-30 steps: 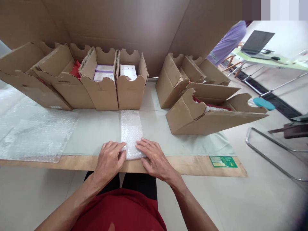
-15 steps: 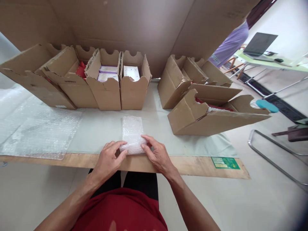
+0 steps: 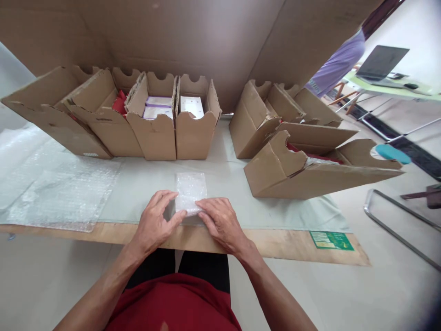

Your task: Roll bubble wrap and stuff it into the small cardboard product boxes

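Note:
A small rectangular bundle of clear bubble wrap (image 3: 190, 189) lies flat on the pale cloth near the table's front edge; what is inside cannot be made out. My left hand (image 3: 158, 218) is at its left side, fingers and thumb apart, the thumb tip touching the lower left corner. Over the lower right part of the bundle, my right hand (image 3: 221, 222) has its fingers bent onto the top, with the thumb close to the front edge. To the left, loose sheets of bubble wrap (image 3: 65, 193) are spread over the cloth.
Several open cardboard bins stand behind, one holding white boxes (image 3: 191, 105), another a red item (image 3: 119, 102). A long bin (image 3: 324, 177) sits at the right. A green label (image 3: 331, 240) is on the wooden edge. Farther off are a laptop (image 3: 382, 62) and a person's purple sleeve (image 3: 339, 59).
The bundle looks shorter, its near end folded further over. My right hand has slid left onto its top, and my left fingers have spread wider. The view has shifted slightly.

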The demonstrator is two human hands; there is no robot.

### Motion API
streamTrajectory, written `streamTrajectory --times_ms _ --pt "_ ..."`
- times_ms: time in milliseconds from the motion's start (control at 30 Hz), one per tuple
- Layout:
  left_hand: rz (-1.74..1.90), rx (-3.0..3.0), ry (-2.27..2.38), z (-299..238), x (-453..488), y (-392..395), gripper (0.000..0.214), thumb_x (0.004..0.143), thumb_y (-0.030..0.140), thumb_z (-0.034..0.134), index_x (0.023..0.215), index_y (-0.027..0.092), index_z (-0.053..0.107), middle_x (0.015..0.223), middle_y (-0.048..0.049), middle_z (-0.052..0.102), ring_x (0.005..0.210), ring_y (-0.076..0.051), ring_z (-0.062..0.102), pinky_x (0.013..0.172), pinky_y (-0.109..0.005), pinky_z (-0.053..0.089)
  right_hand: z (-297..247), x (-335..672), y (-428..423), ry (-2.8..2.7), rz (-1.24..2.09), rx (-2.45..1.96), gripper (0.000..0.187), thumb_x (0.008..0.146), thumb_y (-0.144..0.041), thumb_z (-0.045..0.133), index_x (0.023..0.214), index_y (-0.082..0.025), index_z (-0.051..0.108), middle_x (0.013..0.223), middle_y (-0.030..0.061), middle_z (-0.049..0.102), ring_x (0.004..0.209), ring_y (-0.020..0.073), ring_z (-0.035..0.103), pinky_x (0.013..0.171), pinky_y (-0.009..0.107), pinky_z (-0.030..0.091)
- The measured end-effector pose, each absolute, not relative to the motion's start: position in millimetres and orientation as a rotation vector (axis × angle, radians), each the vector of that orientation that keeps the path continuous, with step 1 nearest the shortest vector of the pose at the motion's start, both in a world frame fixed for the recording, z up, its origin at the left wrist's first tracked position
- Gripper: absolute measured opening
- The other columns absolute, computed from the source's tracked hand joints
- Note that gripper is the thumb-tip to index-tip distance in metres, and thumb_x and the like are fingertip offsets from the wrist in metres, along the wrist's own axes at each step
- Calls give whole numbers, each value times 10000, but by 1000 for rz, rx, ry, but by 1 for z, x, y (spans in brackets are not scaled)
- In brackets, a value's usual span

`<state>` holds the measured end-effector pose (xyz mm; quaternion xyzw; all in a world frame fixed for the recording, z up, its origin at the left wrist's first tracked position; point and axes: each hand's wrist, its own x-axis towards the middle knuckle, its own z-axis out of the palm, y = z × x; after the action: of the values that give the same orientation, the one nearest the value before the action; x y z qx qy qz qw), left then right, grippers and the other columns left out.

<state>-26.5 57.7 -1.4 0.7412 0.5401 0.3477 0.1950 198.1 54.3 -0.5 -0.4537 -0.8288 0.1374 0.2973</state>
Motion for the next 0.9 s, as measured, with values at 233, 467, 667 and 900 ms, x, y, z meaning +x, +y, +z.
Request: streamTrajectory --times_ms 233,467,667,900 --pt "976 1909 1505 -7 -32 58 310 926 376 572 1124 180 708 1030 -92 759 945 -231 690 851 -370 562 10 196 61 -2080 589 -1365 298 1028 -327 564 1295 -247 670 1245 79 748 1131 258 685 1001 436 501" --pt "946 1818 1720 -9 -24 83 357 852 437 611 1094 198 719 814 -26 700 689 -180 597 704 -342 510 -1 188 63 -2329 210 -1316 419 922 -267 708 1331 -212 637 1433 155 620 1312 339 555 1060 520 447" --pt "1172 1236 1564 2 -21 50 530 845 499 693 1261 172 649 1167 -113 705 1013 -232 693 834 -360 581 -4 186 73 -2065 378 -1345 297 991 -187 571 1265 -233 675 1235 106 748 1132 282 676 968 459 497" --pt "1086 754 1038 2 10 39 559 821 487 769 1259 167 633 1248 -135 727 1213 -298 673 1022 -415 560 10 178 43 -1719 958 -1336 172 964 -289 581 1028 -224 726 900 18 755 817 203 672 815 326 534"
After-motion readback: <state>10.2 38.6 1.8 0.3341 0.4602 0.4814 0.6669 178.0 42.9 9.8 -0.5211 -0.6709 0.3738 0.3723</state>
